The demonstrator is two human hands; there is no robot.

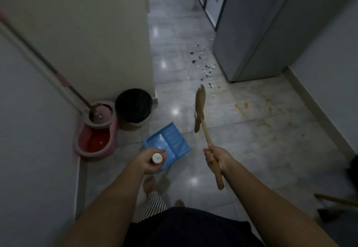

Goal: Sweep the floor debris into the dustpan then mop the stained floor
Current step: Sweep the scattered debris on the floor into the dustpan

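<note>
1. The broom [200, 109] was gripped in the right hand [216, 158], fingers curled tight around its wooden handle.
2. The dustpan [168, 140] was held by the left hand [150, 160], fingers wrapped around its white-capped handle.
3. The debris [203, 66] lay ahead beside the grey cabinet [251, 33], with orange stains [261, 115] nearer.
4. The scraps would best be gathered with short strokes, kept away from the stains.

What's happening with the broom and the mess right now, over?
Left hand grips dustpan handle; right hand grips broom. Debris unswept by fridge. Orange stains unmopped. Path clear.
</note>
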